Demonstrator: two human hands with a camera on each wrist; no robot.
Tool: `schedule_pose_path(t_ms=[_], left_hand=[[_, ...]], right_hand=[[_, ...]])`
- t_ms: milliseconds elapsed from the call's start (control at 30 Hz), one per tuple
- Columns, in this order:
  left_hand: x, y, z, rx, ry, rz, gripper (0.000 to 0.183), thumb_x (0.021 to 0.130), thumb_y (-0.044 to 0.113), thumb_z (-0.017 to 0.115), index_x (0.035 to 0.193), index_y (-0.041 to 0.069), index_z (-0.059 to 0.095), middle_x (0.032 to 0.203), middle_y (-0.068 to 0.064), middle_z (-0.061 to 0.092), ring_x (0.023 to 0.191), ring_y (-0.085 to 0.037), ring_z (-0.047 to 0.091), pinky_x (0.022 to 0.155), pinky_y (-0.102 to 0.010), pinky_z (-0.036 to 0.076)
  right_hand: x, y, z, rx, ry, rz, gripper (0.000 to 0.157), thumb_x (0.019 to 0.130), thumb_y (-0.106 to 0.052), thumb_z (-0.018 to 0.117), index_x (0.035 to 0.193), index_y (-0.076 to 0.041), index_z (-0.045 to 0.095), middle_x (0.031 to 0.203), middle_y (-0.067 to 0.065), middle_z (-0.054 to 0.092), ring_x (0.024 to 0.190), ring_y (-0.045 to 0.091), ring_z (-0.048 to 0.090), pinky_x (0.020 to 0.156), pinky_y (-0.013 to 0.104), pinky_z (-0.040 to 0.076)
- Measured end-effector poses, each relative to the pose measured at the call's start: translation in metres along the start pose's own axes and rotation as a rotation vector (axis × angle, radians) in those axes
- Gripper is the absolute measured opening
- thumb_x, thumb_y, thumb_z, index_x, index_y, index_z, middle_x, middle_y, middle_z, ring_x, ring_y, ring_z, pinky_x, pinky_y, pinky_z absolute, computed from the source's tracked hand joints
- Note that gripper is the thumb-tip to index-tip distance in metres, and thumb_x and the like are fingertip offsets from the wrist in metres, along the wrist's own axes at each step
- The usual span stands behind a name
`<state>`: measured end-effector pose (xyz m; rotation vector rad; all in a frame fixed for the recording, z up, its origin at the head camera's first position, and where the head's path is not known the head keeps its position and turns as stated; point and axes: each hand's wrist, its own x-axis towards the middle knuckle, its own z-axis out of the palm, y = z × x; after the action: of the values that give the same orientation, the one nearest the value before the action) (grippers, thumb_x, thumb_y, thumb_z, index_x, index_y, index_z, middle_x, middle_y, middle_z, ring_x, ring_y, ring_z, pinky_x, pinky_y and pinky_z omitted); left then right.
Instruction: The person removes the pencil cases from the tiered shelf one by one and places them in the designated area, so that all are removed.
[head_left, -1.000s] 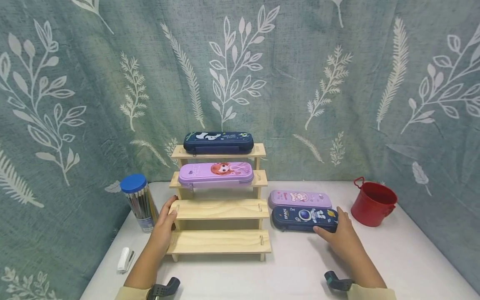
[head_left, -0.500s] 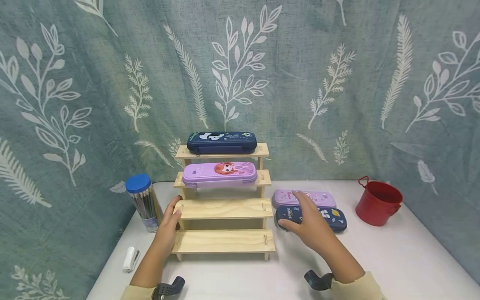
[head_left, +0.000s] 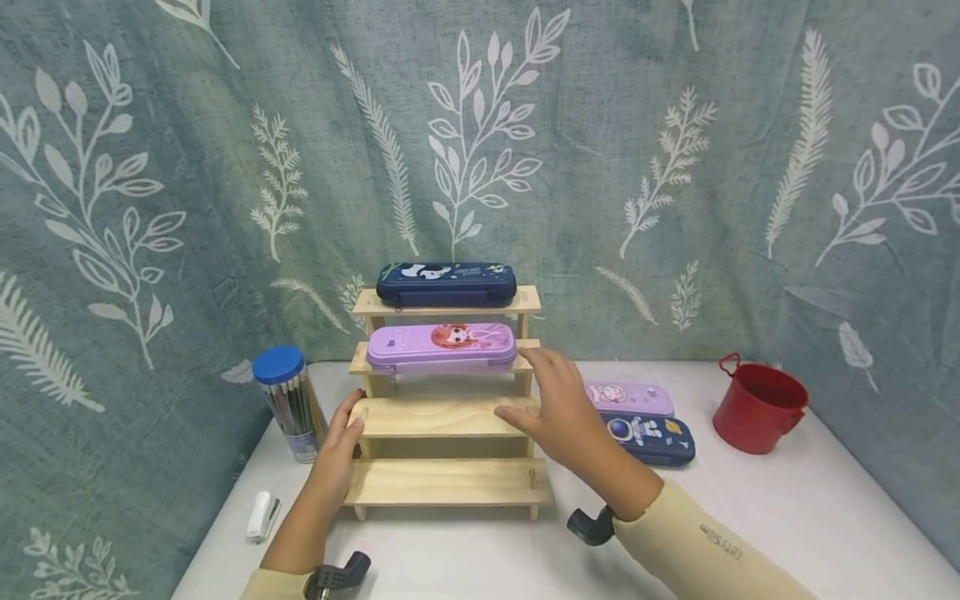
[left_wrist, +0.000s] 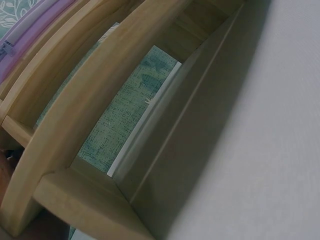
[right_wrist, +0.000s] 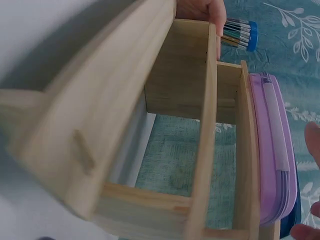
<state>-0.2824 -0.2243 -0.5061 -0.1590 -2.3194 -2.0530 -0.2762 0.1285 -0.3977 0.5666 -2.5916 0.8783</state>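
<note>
Two hands flank a wooden rack [head_left: 446, 483] of four stepped boards, which stands on the white table [head_left: 517, 554]. Head view: the left hand [head_left: 336, 446], forearm angled up and inward, grips the left end of the third board from the top, thumb at the front. The right hand [head_left: 566, 421] reaches in from the right, fingers extended and thumb spread well apart, pinching nothing; its fingertips lie just beside the right end of a lilac case [head_left: 442, 346] on the second board, contact not determinable. A panda case [head_left: 450, 287] occupies the top board. Left wrist view: the boards' undersides fill most of the frame; finger state cannot be told. Right wrist view: left-hand fingers bend over the rack's far end; right fingertips appear, separated, at the frame's edge.
</note>
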Motion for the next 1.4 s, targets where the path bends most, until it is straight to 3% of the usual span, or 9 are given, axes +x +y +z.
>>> schedule_pose_path(t_ms=[167,500,667,1033,1400], left_hand=[[0.000,0.000,0.001,0.007,0.000,-0.011,0.055,0.116,0.035,0.029,0.169,0.026,0.016,0.176,0.003,0.011,0.164,-0.029,0.003,0.128,-0.067,0.010],[-0.001,-0.003,-0.003,-0.004,-0.013,-0.002,0.053,0.116,0.036,0.029,0.168,0.031,0.018,0.176,0.002,0.011,0.163,-0.032,0.004,0.125,-0.071,0.013],[-0.001,-0.003,-0.003,-0.011,-0.013,-0.002,0.053,0.116,0.035,0.029,0.168,0.031,0.018,0.176,0.002,0.012,0.163,-0.032,0.004,0.125,-0.071,0.012],[0.000,0.000,-0.002,0.001,-0.013,-0.002,0.054,0.116,0.036,0.029,0.168,0.030,0.017,0.176,0.001,0.010,0.163,-0.033,0.004,0.125,-0.072,0.012],[-0.001,0.001,-0.001,0.003,0.001,-0.011,0.054,0.116,0.036,0.029,0.168,0.028,0.017,0.176,0.001,0.011,0.163,-0.032,0.004,0.125,-0.071,0.013]], right_hand=[[0.021,-0.007,0.000,-0.050,-0.033,-0.022,0.097,0.086,-0.047,0.086,0.159,-0.007,0.037,0.156,0.017,0.043,0.145,0.037,0.043,0.119,0.058,0.040],[0.062,-0.013,0.015,0.002,-0.056,0.101,0.105,0.083,-0.051,0.087,0.160,-0.004,0.034,0.158,0.022,0.039,0.148,0.040,0.040,0.123,0.055,0.035],[0.074,-0.012,0.022,-0.007,-0.064,0.138,0.105,0.082,-0.052,0.088,0.158,-0.003,0.037,0.154,0.021,0.044,0.142,0.039,0.046,0.121,0.053,0.039],[0.082,-0.012,0.025,0.072,-0.139,0.243,0.120,0.075,-0.058,0.091,0.164,-0.008,0.028,0.155,0.022,0.043,0.140,0.040,0.049,0.117,0.055,0.042],[0.079,-0.006,0.028,0.046,-0.116,0.235,0.109,0.078,-0.057,0.089,0.160,-0.008,0.035,0.151,0.017,0.050,0.137,0.037,0.053,0.115,0.054,0.044]])
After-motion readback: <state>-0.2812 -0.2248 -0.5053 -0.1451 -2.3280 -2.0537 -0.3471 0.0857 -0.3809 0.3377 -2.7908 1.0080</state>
